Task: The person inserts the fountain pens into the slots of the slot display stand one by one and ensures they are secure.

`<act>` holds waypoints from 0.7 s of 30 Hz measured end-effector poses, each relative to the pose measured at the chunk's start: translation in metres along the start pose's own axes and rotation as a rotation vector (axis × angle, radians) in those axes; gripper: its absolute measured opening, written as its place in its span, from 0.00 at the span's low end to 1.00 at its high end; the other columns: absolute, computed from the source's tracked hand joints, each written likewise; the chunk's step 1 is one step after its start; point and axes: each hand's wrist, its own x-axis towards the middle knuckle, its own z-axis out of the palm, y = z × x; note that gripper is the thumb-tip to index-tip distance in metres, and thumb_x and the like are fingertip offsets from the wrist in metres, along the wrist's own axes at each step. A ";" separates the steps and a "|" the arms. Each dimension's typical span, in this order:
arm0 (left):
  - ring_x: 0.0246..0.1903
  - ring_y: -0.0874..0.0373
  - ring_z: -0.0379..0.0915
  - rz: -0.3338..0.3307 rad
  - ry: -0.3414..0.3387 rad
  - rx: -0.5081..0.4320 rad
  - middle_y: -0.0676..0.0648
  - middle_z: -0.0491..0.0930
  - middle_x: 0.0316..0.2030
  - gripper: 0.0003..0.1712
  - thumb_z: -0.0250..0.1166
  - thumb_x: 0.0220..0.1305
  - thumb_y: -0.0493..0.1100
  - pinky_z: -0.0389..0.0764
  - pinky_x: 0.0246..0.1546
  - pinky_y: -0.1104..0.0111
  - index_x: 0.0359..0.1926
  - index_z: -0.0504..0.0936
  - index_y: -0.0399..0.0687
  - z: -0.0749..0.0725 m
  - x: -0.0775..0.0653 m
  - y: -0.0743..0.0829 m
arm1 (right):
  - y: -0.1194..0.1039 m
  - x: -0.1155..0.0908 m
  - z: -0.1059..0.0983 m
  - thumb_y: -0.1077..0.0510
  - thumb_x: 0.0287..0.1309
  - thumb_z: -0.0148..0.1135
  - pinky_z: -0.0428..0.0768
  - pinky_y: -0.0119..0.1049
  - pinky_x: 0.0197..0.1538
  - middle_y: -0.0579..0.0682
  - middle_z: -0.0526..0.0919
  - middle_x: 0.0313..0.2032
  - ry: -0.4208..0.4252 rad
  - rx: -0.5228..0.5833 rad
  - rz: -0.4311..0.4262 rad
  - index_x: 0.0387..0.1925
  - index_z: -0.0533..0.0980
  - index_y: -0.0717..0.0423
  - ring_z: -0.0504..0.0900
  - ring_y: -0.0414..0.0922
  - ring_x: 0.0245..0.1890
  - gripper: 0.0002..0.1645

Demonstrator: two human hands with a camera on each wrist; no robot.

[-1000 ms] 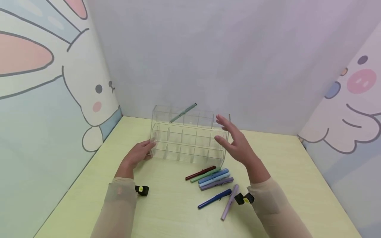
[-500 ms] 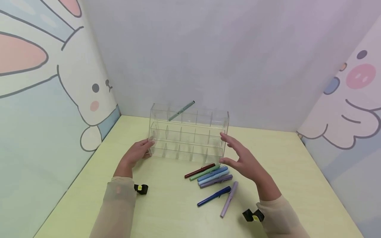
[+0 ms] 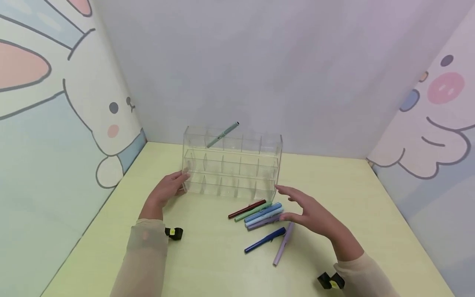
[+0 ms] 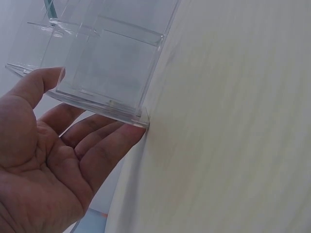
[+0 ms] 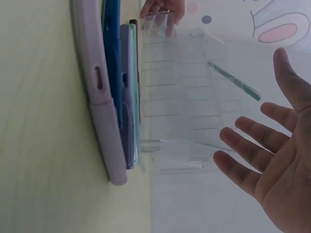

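Note:
A clear plastic three-tier organizer with divided compartments stands towards the back of the table. My left hand holds its left side; in the left wrist view the thumb lies over the edge and the fingers reach round the side panel. One grey-green pen leans slantwise in the top tier. My right hand, fingers spread and holding nothing, hovers over the right end of several pens. Among these lie a dark red pen, a purple pen, a dark blue pen and a lilac pen.
The pale yellow table meets a grey-white backdrop behind the organizer. Side panels with a cartoon rabbit and another pink-cheeked figure border it. Black straps with cameras sit at both wrists.
My right hand has come down and towards me, from beside the organizer's upper tiers to over the pens. My left hand stays on the organizer's left side. The head view has shifted slightly.

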 end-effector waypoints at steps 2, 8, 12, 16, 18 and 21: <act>0.65 0.47 0.62 0.000 0.003 0.009 0.42 0.56 0.72 0.42 0.53 0.69 0.67 0.74 0.60 0.57 0.75 0.60 0.51 -0.001 0.000 0.001 | 0.002 -0.005 0.001 0.44 0.55 0.70 0.75 0.51 0.60 0.45 0.67 0.69 -0.008 -0.013 0.011 0.73 0.61 0.43 0.75 0.50 0.61 0.46; 0.63 0.48 0.62 -0.004 -0.002 0.006 0.41 0.59 0.70 0.42 0.53 0.69 0.67 0.74 0.61 0.57 0.74 0.60 0.51 -0.002 0.000 0.002 | 0.013 -0.016 0.005 0.41 0.54 0.70 0.72 0.52 0.63 0.43 0.71 0.66 -0.058 -0.081 0.059 0.69 0.67 0.43 0.69 0.49 0.66 0.42; 0.64 0.47 0.63 -0.001 0.001 0.009 0.41 0.57 0.71 0.42 0.53 0.69 0.67 0.73 0.62 0.55 0.74 0.60 0.51 -0.003 0.000 0.003 | 0.023 -0.019 0.008 0.44 0.55 0.70 0.71 0.54 0.64 0.43 0.74 0.63 -0.116 -0.125 0.091 0.65 0.71 0.45 0.69 0.50 0.66 0.37; 0.64 0.48 0.63 0.000 0.000 0.018 0.42 0.57 0.71 0.43 0.53 0.68 0.68 0.75 0.60 0.58 0.75 0.59 0.52 -0.004 0.002 0.004 | 0.033 -0.021 0.010 0.43 0.56 0.70 0.72 0.52 0.63 0.41 0.76 0.60 -0.172 -0.192 0.113 0.60 0.75 0.45 0.71 0.49 0.63 0.31; 0.64 0.48 0.63 -0.007 -0.002 0.014 0.42 0.58 0.71 0.43 0.53 0.68 0.69 0.76 0.59 0.60 0.75 0.59 0.52 -0.004 0.004 0.003 | 0.037 -0.023 0.011 0.42 0.56 0.69 0.74 0.51 0.62 0.41 0.76 0.58 -0.196 -0.222 0.120 0.59 0.76 0.45 0.72 0.48 0.62 0.30; 0.65 0.48 0.62 -0.013 -0.008 0.020 0.43 0.56 0.72 0.44 0.54 0.67 0.69 0.76 0.58 0.61 0.75 0.59 0.52 -0.004 0.005 0.001 | 0.042 -0.027 0.013 0.43 0.56 0.70 0.76 0.50 0.59 0.42 0.77 0.55 -0.219 -0.242 0.121 0.57 0.78 0.45 0.74 0.48 0.59 0.28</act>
